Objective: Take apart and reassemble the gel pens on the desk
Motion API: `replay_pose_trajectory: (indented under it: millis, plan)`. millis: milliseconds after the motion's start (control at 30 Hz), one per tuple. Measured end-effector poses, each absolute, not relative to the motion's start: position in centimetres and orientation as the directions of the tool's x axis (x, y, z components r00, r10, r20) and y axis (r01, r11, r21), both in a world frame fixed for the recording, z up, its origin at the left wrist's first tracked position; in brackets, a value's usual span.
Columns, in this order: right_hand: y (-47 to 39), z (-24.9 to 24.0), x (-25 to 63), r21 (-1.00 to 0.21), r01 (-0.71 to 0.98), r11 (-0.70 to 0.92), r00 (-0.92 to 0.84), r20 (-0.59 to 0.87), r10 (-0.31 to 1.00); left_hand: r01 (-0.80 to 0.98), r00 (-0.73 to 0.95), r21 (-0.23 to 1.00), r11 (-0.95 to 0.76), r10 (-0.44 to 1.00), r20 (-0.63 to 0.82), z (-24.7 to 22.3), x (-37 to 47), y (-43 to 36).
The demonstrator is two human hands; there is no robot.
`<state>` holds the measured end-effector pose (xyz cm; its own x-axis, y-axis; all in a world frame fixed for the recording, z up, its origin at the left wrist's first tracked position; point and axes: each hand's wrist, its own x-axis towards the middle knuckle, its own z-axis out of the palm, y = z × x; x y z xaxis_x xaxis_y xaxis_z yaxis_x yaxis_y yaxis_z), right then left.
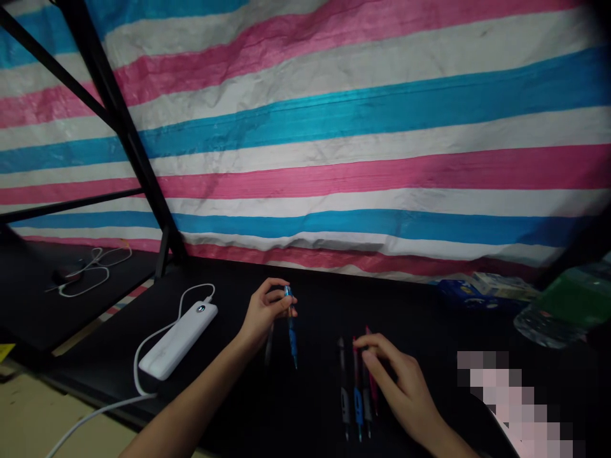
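My left hand (270, 308) pinches a blue pen (293, 340) near its top, its tip pointing down over the black tabletop (305, 413). Just behind that pen, below my left wrist, lies a dark, see-through pen (268, 346). My right hand (401, 381) is at a row of several pens, thumb and forefinger curled together at the top of a pen with a red upper part and a blue grip (358, 404). Beside it lie a dark pen with a grey grip (344, 394) and a pink pen (373, 391), partly behind my fingers.
A white power bank (179, 340) with a white cable (138, 362) lies to the left. At the right are a blue packet (458, 294), a pale box (506, 286) and a clear bottle with a green label (568, 302). A striped sheet (334, 127) hangs behind the black frame (119, 121).
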<state>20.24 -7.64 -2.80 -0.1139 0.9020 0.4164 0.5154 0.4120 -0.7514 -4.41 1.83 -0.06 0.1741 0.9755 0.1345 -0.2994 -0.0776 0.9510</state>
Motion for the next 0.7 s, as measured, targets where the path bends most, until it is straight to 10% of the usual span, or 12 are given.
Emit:
replay_pose_trajectory:
  millis: [367,700]
  plan:
    - [-7.7,-2.9,20.3,-0.760,0.501,0.414,-0.092,0.429,0.899,-0.129,0.220,0.990,-0.048,0.972,0.076,-0.1,-5.6,2.9]
    - [-7.2,-2.9,20.7,-0.744,0.534,0.402,-0.100,0.416,0.904,0.674,0.208,0.676,-0.296,0.955,0.210,-2.3,-7.1,4.9]
